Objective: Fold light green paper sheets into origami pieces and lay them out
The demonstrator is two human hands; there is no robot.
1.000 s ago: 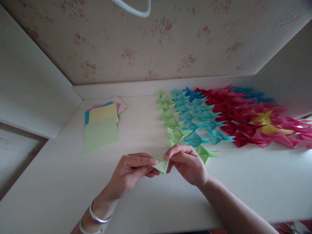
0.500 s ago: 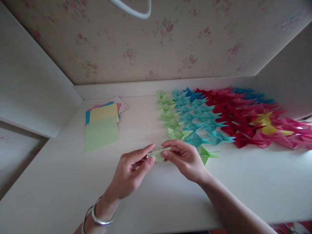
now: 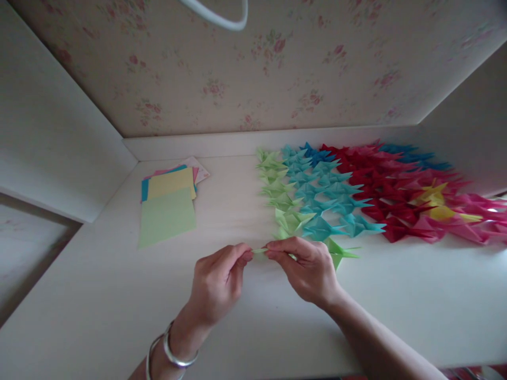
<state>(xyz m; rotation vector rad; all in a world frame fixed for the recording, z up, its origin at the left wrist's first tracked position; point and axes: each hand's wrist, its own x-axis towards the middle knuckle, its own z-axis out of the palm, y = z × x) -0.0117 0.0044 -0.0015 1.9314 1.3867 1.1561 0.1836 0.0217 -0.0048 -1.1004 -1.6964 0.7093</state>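
Note:
My left hand (image 3: 219, 282) and my right hand (image 3: 304, 268) meet over the white table (image 3: 99, 295), both pinched on a small folded piece of light green paper (image 3: 259, 250) that shows only as a thin strip between the fingertips. The left wrist wears silver bangles (image 3: 171, 352). Just behind the right hand lies a folded green paper figure (image 3: 339, 252), at the near end of a spread of several folded paper figures: green (image 3: 277, 187), teal (image 3: 325, 203), red (image 3: 380, 182), yellow (image 3: 433, 203) and pink (image 3: 467, 219).
A stack of flat coloured paper sheets (image 3: 168, 208), green on top with yellow, blue and pink beneath, lies at the back left. Floral wallpaper (image 3: 253, 68) backs the table, with white panels on both sides. A white curved object (image 3: 216, 16) hangs at the top.
The green paper went from a broad flap held low to a flattened strip pinched between both hands. The left hand shifted up and right, its fingers closing on the paper's left end.

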